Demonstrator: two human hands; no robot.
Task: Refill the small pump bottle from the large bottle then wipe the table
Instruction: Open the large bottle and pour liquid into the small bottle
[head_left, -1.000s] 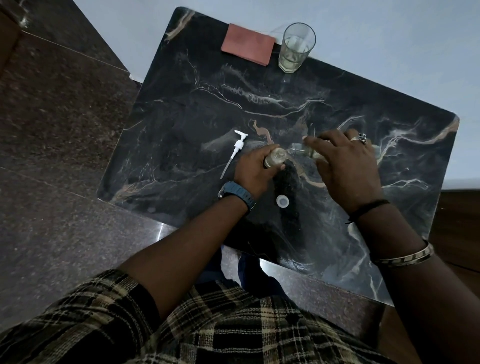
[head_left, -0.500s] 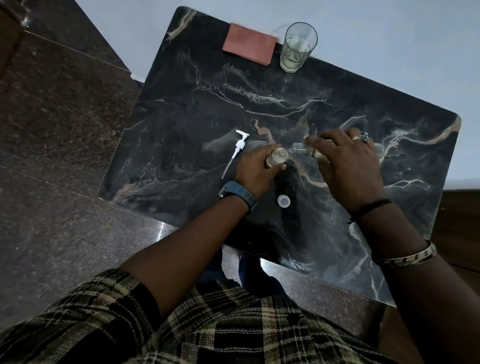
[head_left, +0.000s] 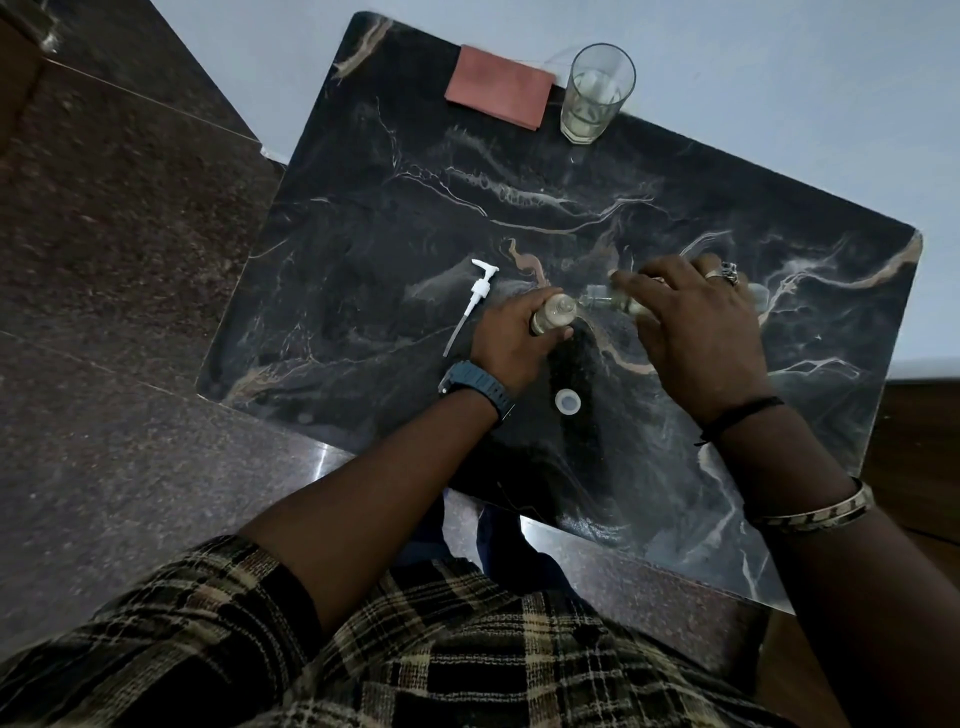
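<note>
Left hand (head_left: 511, 338) gripping small bottle (head_left: 553, 319); right hand (head_left: 696, 322) tipping large bottle (head_left: 605, 300). Necks misaligned: likely spill onto table (head_left: 415, 218).

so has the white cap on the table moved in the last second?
No. The white cap sits at the same spot just right of the left hand's wrist, same offset from the pump head lying on the table; only the camera shifted slightly.
</note>
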